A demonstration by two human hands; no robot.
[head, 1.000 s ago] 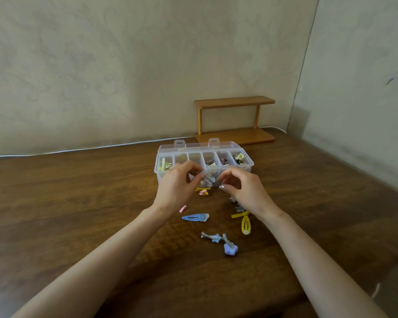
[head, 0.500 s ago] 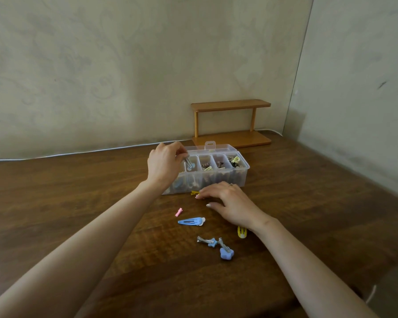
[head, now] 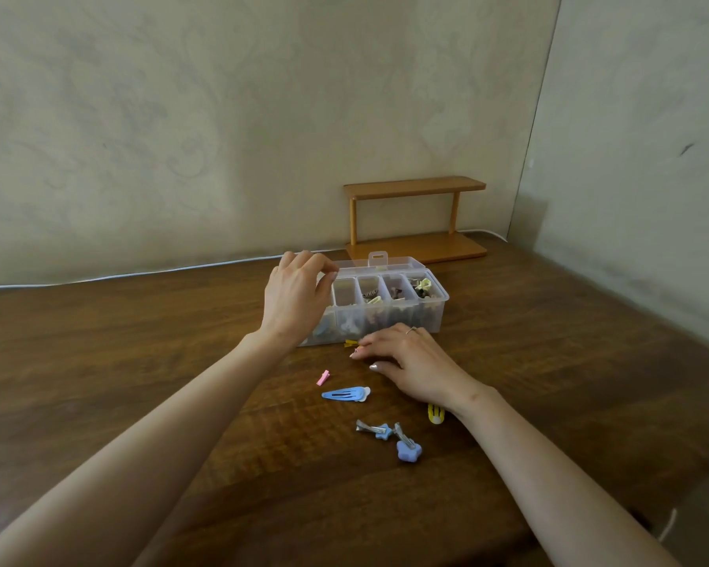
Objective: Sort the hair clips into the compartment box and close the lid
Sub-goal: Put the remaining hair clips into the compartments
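Observation:
The clear compartment box stands open on the wooden table, its lid tipped back and clips in several compartments. My left hand hovers over the box's left end with fingers curled downward; nothing shows between them. My right hand lies flat on the table just before the box, its fingertips at a yellow clip. Loose clips lie nearer me: a small pink one, a blue snap clip, a yellow snap clip half under my wrist, a blue-star clip and a purple-flower clip.
A small two-tier wooden shelf stands against the wall behind the box. A white cable runs along the table's back edge. The walls meet in a corner at the right.
My left hand carried a silver clip from in front of the box to its left compartments; the clip is no longer visible. My right hand dropped flat onto the table by the yellow clip.

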